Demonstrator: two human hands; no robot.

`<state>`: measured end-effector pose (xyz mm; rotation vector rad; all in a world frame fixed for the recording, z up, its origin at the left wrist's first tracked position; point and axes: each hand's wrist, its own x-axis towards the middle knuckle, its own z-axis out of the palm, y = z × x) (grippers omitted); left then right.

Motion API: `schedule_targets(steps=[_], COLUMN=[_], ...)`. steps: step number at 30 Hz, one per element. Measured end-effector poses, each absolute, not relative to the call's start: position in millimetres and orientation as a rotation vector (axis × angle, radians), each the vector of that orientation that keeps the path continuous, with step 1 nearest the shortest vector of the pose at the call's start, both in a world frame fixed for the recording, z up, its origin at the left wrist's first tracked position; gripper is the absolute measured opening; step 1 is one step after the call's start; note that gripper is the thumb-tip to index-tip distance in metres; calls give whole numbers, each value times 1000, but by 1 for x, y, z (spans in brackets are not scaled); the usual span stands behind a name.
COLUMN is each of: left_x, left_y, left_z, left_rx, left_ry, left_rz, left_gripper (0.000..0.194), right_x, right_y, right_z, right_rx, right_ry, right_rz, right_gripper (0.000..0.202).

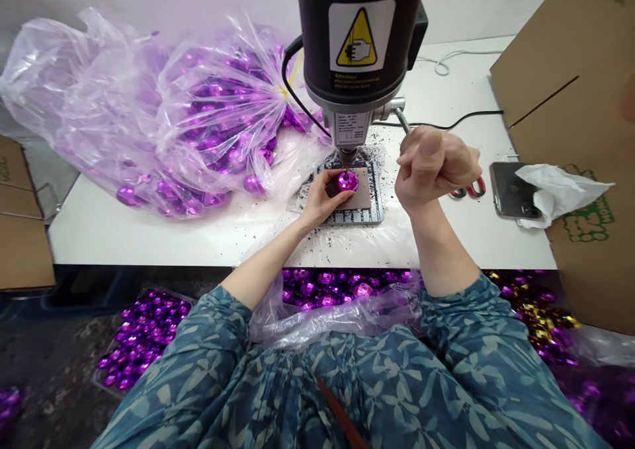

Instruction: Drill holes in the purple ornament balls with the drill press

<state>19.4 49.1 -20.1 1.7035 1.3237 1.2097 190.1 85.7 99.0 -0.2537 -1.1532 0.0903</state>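
My left hand (322, 198) grips a shiny purple faceted ball (347, 181) between thumb and fingers. The ball rests on a flat square plate (364, 200) on the base (380, 214) of a drill press (362, 52). Directly above it is the press's chuck (348, 155); whether a bit touches the ball I cannot make out. My right hand (434, 161) is closed around the end of the press's lever handle (402, 120), right of the machine. Dark shavings lie scattered about the base.
Large clear plastic bags (213, 112) of purple balls fill the table's left. Cardboard boxes (560, 105) stand at the right, near a phone (513, 190), crumpled tissue (550, 188) and red-handled scissors (477, 188). Below the edge are more purple balls (347, 290) in plastic and a tray (143, 336) of them.
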Motion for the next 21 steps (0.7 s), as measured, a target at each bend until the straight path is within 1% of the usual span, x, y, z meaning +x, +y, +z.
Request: schedule_targets(steps=[3, 7, 10, 13, 15, 17, 19, 21], left_x=[20, 22, 23, 18, 11, 3, -3, -9], left_y=[49, 49, 44, 22, -6, -41, -71, -88], left_z=[-20, -21, -14, 2, 15, 26, 33, 36], left_rx=[1707, 1723, 1728, 1761, 1818, 1896, 1982, 2020], left_ry=[1340, 1350, 1415, 1511, 1431, 1214, 1029, 954], left_rz=[1218, 1217, 1239, 1261, 1115, 799, 503, 389], left_gripper=[49, 49, 48, 47, 43, 41, 47, 50], right_x=[185, 176, 173, 175, 176, 176, 175, 176], right_y=[77, 86, 108, 119, 117, 112, 109, 110], right_z=[118, 167, 197, 211, 215, 216, 216, 215], right_rx=[-313, -427, -402, -444, -486, -498, -503, -499], right_ry=[-1148, -1106, -1087, -1075, -1081, -1072, -1051, -1044], right_rz=[111, 224, 371, 546, 597, 597, 572, 544], right_gripper=[64, 67, 60, 54, 51, 49, 49, 50])
